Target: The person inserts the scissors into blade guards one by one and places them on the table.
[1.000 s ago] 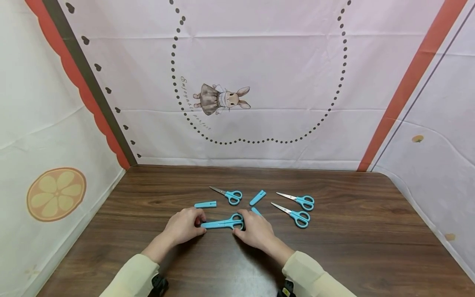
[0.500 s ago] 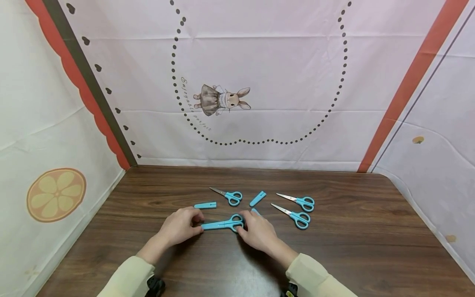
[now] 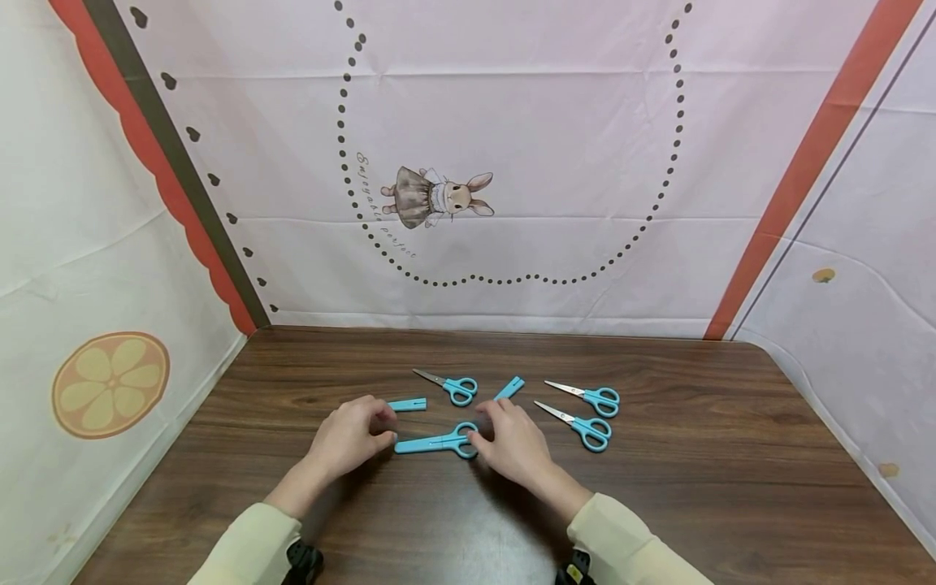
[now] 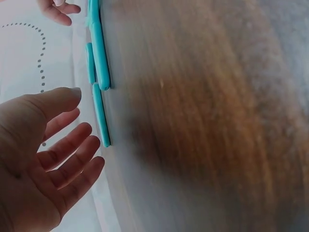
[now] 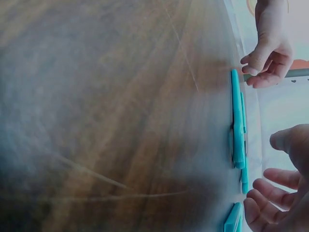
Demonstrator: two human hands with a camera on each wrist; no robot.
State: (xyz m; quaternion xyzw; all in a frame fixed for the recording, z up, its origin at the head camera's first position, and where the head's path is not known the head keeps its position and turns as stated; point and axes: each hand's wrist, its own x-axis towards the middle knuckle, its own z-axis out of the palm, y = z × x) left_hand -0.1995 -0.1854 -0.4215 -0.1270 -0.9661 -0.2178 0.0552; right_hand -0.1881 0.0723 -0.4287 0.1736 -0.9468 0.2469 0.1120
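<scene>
Blue-handled scissors (image 3: 431, 444) with a blue blade cover over their blades lie flat on the wooden table between the two hands. At the covered tip, the left hand (image 3: 349, 437) hovers with nothing in its grasp; the left wrist view has its fingers (image 4: 72, 150) spread and loosely bent. Beside the finger loops is the right hand (image 3: 516, 445), its fingers (image 5: 273, 193) relaxed and holding nothing in the right wrist view. One loose blue blade cover (image 3: 408, 405) is partly behind the left fingers, another blade cover (image 3: 509, 387) just beyond the right hand.
Uncovered scissors (image 3: 459, 390) lie behind the covered pair. Two more uncovered pairs, the far scissors (image 3: 600, 398) and the near scissors (image 3: 591, 431), lie to the right. A printed cloth (image 3: 556, 162) hangs behind the wooden table (image 3: 658, 504).
Both hands have let go of the covered scissors and drawn slightly apart, left hand leftward, right hand rightward. The right hand now hides a small blue piece that showed beside it earlier.
</scene>
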